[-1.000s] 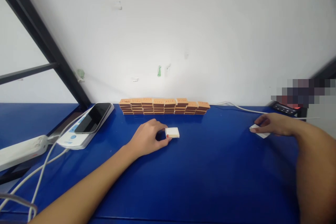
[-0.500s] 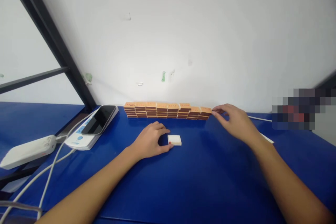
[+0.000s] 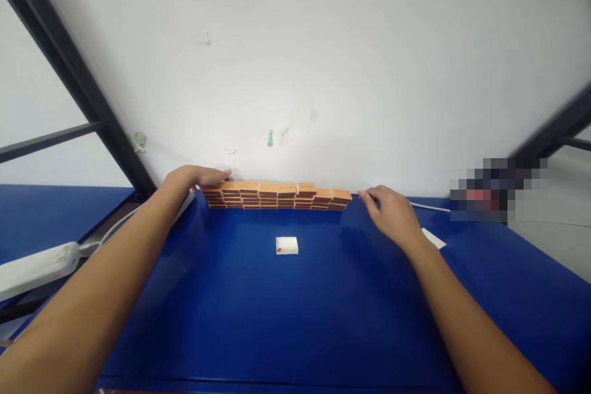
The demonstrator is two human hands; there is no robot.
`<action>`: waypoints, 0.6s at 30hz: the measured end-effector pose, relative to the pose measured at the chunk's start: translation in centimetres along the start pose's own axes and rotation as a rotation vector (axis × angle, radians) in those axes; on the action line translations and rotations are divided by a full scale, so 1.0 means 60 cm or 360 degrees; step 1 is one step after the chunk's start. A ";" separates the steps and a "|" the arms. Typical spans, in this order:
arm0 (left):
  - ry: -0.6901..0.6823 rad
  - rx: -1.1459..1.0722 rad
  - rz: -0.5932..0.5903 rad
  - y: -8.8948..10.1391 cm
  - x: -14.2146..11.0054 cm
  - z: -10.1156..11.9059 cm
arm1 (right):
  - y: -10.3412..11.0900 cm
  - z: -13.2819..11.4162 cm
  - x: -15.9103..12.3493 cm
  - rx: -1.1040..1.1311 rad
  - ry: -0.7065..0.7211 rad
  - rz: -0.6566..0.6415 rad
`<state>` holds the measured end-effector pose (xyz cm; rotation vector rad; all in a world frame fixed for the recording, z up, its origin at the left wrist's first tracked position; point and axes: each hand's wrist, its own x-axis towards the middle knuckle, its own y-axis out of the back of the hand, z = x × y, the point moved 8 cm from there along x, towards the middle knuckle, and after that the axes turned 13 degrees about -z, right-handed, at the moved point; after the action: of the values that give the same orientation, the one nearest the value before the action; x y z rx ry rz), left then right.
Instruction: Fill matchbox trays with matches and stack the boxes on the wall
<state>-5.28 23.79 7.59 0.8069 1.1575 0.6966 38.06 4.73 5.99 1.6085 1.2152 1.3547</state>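
A long row of stacked matchboxes, orange on top with dark striking sides, stands along the wall. My left hand rests against the row's left end, one digit stretched along the top; its other fingers are mostly hidden. Just off the right end is my right hand, its fingers loosely bent and a gap showing between thumb and fingers. Nothing shows in its grasp. In front of the row, apart from both hands, a small white matchbox tray lies open side up with something red-tipped in its corner.
All this sits on a blue tabletop against a white wall. A white power strip with a cable is at the left. Beside my right wrist lies a white card. Dark metal posts frame the sides.
My left hand has left the small tray and moved up and left to the row's left end. My right hand now sits slightly away from the right end. The view has shifted right.
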 end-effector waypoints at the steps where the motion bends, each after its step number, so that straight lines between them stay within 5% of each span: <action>1: 0.0073 -0.0003 -0.0071 -0.006 0.013 -0.006 | 0.001 0.001 0.000 0.0000 -0.0005 0.0003; 7: 0.0327 -0.0083 -0.0254 -0.019 0.043 -0.027 | 0.006 0.006 0.001 -0.0009 -0.0029 0.0020; 18: 0.0275 -0.0132 -0.0354 -0.016 0.040 0.000 | 0.003 0.006 0.002 -0.0020 -0.0061 -0.0052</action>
<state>-4.58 25.22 5.58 0.5456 1.3422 0.6334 38.44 4.82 6.14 1.5918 1.2029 1.3028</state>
